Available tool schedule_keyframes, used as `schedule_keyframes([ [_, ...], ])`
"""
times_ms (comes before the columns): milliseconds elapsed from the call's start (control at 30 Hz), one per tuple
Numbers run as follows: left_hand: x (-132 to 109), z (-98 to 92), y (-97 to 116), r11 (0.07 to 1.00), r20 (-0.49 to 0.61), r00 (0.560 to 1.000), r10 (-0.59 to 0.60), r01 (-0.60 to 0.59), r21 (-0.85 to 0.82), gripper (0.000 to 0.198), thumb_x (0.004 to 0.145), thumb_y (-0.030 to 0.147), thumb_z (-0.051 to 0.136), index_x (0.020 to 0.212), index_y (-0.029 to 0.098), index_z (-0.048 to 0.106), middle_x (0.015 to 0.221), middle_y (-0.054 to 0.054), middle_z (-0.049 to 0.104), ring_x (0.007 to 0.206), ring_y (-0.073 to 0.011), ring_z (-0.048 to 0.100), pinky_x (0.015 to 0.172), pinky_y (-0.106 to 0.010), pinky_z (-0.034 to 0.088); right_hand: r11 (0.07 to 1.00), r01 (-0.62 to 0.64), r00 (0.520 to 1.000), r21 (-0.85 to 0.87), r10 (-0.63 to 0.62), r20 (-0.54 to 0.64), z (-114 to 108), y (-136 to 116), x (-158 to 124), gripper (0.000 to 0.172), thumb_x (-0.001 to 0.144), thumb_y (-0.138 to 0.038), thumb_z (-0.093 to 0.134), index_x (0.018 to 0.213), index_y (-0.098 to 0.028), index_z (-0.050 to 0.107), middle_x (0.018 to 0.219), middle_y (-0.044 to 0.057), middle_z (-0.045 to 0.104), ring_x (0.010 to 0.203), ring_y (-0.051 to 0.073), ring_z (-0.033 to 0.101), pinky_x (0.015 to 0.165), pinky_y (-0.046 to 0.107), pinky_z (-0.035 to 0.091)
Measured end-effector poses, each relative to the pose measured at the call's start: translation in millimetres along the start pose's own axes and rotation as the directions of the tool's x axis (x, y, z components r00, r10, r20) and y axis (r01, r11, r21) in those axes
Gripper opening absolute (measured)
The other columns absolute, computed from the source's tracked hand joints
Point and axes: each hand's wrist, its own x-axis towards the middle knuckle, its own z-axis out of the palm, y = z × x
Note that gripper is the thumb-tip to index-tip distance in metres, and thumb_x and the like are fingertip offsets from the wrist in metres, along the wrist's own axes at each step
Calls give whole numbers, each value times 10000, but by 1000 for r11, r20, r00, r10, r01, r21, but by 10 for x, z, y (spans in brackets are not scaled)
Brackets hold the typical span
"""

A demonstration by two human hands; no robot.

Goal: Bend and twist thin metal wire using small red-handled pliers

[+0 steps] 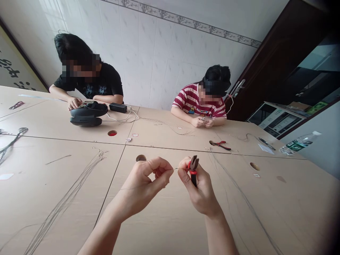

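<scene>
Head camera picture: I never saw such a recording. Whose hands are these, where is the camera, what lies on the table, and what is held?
There is no machine here. One camera sits on a person's head and looks forward and down, so the two arms entering from below are that person's own. The left hand pinches a thin wire that runs to the right hand, whose grip is shut on small red-handled pliers. On the pale table lie long bundles of wire, a second pair of pliers, a black device and a water bottle. Opposite sit two other people, one in a black shirt, one in a striped shirt; their hands are not the wearer's.
</scene>
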Motion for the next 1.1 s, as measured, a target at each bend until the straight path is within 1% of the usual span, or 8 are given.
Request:
schedule_keyframes([
  [267,18,4,15,1000,-29,999,-16,16,26,120,910,235,532,832,219,622,710,26,645,649,-104,611,545,-194,467,1000,-9,1000,21,9,3,3,-15,-13,193,984,-282,469,805,-215,442,739,-28,412,627,115,363,580,262,320],
  [333,20,19,0,997,-50,998,49,-47,55,115,893,197,549,973,238,621,881,5,682,725,-113,638,573,-201,486,999,-20,1000,33,20,-7,2,-26,-17,186,983,-289,469,813,-216,448,732,-28,418,617,116,364,573,263,320],
  [433,27,46,-47,968,-51,972,227,-220,120,316,860,124,579,1144,261,560,1139,-30,637,798,-106,646,655,-218,517,997,-42,999,57,43,-9,6,-50,-20,191,984,-306,473,816,-216,455,719,-31,414,607,116,359,566,266,310],
  [500,38,62,-77,928,-35,936,350,-342,151,302,874,94,563,1137,242,552,1113,-38,632,799,-100,640,702,-225,519,995,-53,999,81,53,-5,8,-66,-20,208,986,-318,473,808,-213,455,709,-33,400,604,115,352,566,269,301],
  [600,59,75,-93,871,-48,882,469,-453,191,202,898,59,528,1024,212,571,920,-19,648,755,-97,609,685,-216,504,992,-70,998,106,70,4,5,-85,-17,229,985,-331,480,793,-210,453,690,-39,372,595,112,322,558,270,283],
  [700,76,72,-74,835,-50,853,520,-494,242,163,904,56,527,948,206,575,837,-11,650,713,-106,583,658,-225,491,989,-90,996,116,88,18,-4,-99,-9,250,984,-342,487,777,-208,447,679,-45,350,585,108,296,547,269,265],
  [900,92,63,-85,767,-20,816,578,-536,353,172,898,38,519,911,197,584,848,-29,679,683,-120,576,644,-263,474,985,-104,994,136,100,37,5,-108,7,257,985,-355,490,779,-209,444,684,-45,352,596,109,307,552,270,261],
  [1100,96,58,-109,693,21,781,624,-566,447,198,898,30,483,926,203,575,834,-28,680,692,-127,563,706,-277,484,978,-143,989,153,134,69,-8,-126,-8,282,977,-380,494,761,-208,441,675,-44,333,586,110,295,540,271,258],
])
